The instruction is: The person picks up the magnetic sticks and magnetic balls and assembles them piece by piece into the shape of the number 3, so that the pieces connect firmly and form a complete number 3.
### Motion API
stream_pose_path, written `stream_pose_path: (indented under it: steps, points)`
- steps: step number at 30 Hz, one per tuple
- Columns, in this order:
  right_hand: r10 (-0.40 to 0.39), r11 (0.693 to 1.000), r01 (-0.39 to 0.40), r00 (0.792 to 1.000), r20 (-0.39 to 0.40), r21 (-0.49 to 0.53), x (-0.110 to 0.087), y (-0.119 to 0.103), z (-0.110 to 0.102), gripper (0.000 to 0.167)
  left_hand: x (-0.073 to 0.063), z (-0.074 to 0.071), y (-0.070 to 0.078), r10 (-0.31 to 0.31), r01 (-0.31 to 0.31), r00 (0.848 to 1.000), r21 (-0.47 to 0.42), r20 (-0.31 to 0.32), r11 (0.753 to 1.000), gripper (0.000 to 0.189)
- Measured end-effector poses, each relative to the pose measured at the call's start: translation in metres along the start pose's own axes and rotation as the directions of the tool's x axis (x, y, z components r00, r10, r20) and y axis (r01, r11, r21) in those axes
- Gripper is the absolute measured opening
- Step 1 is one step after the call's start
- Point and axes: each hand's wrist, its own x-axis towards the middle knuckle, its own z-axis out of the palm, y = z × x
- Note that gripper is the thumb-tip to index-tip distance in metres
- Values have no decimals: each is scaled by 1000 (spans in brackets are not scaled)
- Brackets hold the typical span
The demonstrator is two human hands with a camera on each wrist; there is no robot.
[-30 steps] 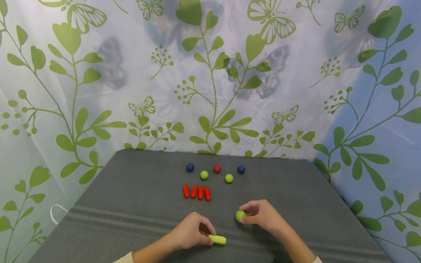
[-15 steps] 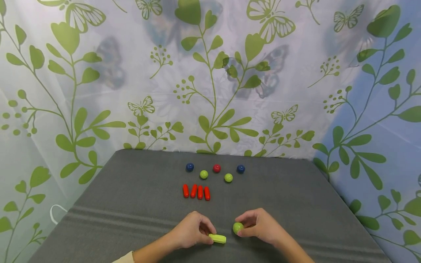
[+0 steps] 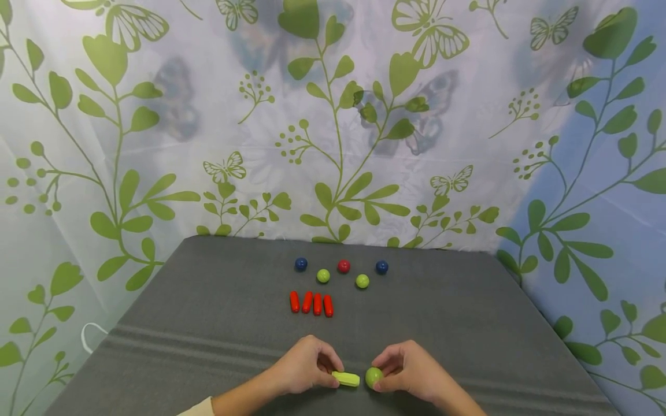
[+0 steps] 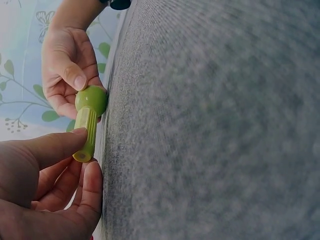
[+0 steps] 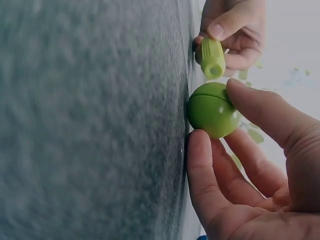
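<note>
My left hand (image 3: pixel 304 367) pinches one end of a yellow-green ribbed rod (image 3: pixel 346 379), low over the front of the table. In the right wrist view the rod's free end shows a small round hole. My right hand (image 3: pixel 408 372) holds a glossy green ball (image 3: pixel 373 378) between thumb and fingers, just right of that end. A narrow gap separates ball and rod in the head view. A seam line runs round the ball (image 5: pixel 214 111) in the right wrist view. From the left wrist, the ball (image 4: pixel 91 100) overlaps the rod's far end.
Several red rods (image 3: pixel 317 304) lie side by side mid-table on the grey cloth (image 3: pixel 218 300). Behind them are two blue balls (image 3: pixel 300 264), a red ball (image 3: pixel 343 266) and two green balls (image 3: pixel 362 281). A leaf-patterned curtain (image 3: pixel 250 144) hangs behind the table.
My right hand has brought the green ball toward me and left, up beside the rod's free end. The left hand and the rod have stayed nearly still.
</note>
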Motion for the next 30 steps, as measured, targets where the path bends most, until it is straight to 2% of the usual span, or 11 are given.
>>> stream_pose_path:
  steps: [6, 11, 20, 25, 30]
  points:
    - [16, 1000, -16, 1000, 22, 12, -1, -1, 3, 32, 0, 1, 1, 6, -6, 1000, 7, 2, 1000, 16]
    - [-5, 999, 3, 999, 38, 36, -3, -2, 6, 30, 1, 3, 1, 28, -28, 1000, 11, 4, 1000, 15]
    - [1, 1000, -2, 1000, 28, 28, -4, -3, 9, 28, 3, 2, 3, 26, -27, 999, 25, 30, 999, 16]
    - [-2, 1000, 2, 1000, 20, 15, -4, -2, 10, 28, 6, -7, 5, 41, -43, 999, 58, 35, 997, 18]
    - [3, 1000, -3, 1000, 12, -5, -4, -2, 10, 28, 16, -31, 4, 83, -80, 996, 138, -15, 987, 23]
